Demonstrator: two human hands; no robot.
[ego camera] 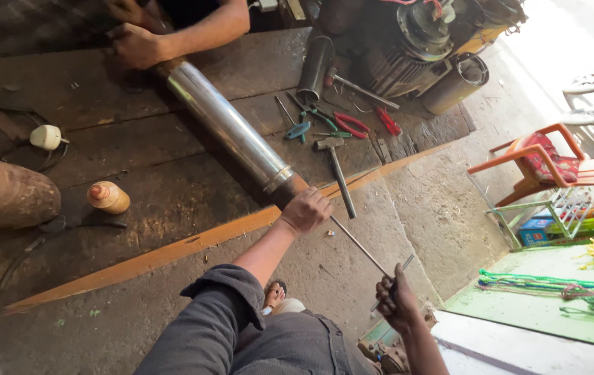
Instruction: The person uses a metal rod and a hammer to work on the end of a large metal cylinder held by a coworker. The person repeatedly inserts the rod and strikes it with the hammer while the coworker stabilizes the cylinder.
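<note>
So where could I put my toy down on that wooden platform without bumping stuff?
There is bare wood between the shiny steel tube and the small cone-shaped spool, and more along the orange edge strip. It is crowded past the tube, around the hammer, red pliers and motor.

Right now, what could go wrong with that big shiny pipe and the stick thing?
The long steel tube hangs past the platform's edge, held by the left hand and another person's hands; it might roll or drop. The thin rod in the right hand could slip and jab. The hammer lies near the edge and could get knocked off.
</note>
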